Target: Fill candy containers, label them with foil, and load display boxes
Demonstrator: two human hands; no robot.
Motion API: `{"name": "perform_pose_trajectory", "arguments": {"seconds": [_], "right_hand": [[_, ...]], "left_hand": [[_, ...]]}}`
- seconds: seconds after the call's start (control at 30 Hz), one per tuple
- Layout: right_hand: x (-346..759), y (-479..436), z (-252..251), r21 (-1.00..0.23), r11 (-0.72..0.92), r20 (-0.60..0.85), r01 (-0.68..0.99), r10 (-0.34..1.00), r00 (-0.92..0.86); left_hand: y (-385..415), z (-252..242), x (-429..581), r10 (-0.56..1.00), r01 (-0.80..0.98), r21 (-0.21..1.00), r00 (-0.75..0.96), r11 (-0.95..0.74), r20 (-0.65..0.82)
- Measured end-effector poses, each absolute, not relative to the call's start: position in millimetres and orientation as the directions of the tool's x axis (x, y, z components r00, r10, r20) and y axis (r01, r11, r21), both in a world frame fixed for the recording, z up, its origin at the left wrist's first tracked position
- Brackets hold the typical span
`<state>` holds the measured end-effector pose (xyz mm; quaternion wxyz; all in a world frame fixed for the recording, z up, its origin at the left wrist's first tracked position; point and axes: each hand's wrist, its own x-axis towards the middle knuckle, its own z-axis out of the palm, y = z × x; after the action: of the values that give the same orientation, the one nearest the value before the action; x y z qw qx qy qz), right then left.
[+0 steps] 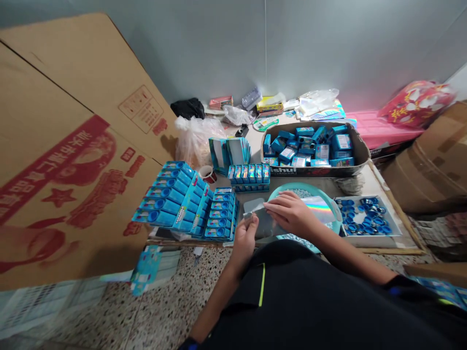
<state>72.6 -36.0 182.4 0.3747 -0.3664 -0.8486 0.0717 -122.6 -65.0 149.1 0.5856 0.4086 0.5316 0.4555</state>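
Observation:
A thin silvery sheet [268, 224] is between my two hands, low over the front of the table. My left hand [245, 238] pinches its left end between thumb and fingers. My right hand [294, 214] lies across its upper edge, fingers together and pointing left, thumb hidden. Under my right forearm a shiny rainbow-tinted sheet [321, 210] rests over a turquoise basin [337, 224] of small pale pieces; whether it joins the silvery sheet I cannot tell. Just left of my left hand stand stacked small blue boxes [220, 218] with round blue fronts.
Tiered blue boxes [171, 197] stand at the left beside a large carton [73, 146]. A cardboard tray [321, 171] of loose blue boxes is behind the basin. On the right sits a white tray [396, 228] of round blue parts. A cup [207, 174] stands behind the stacks.

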Motion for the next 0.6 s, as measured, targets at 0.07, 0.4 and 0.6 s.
{"name": "perform_pose_trajectory", "arguments": {"seconds": [0.07,0.4,0.6], "right_hand": [[71.6,-39.1,178.3,-0.410,0.718,0.588,0.563,0.680,-0.438],[118.7,-32.4,191.3,-0.546,0.482,0.232,0.685,0.873,-0.429],[125.2,-35.6,191.9,-0.591,0.512,0.262,0.623,0.853,-0.452]], "left_hand": [[-65.7,148.6,-121.5,0.957,-0.166,0.942,0.051,0.291,-0.286],[-54.7,147.4,-138.1,0.982,-0.063,0.981,-0.009,0.186,-0.187],[-42.3,168.9,-158.3,0.976,0.156,0.988,0.215,0.008,-0.042]]}}
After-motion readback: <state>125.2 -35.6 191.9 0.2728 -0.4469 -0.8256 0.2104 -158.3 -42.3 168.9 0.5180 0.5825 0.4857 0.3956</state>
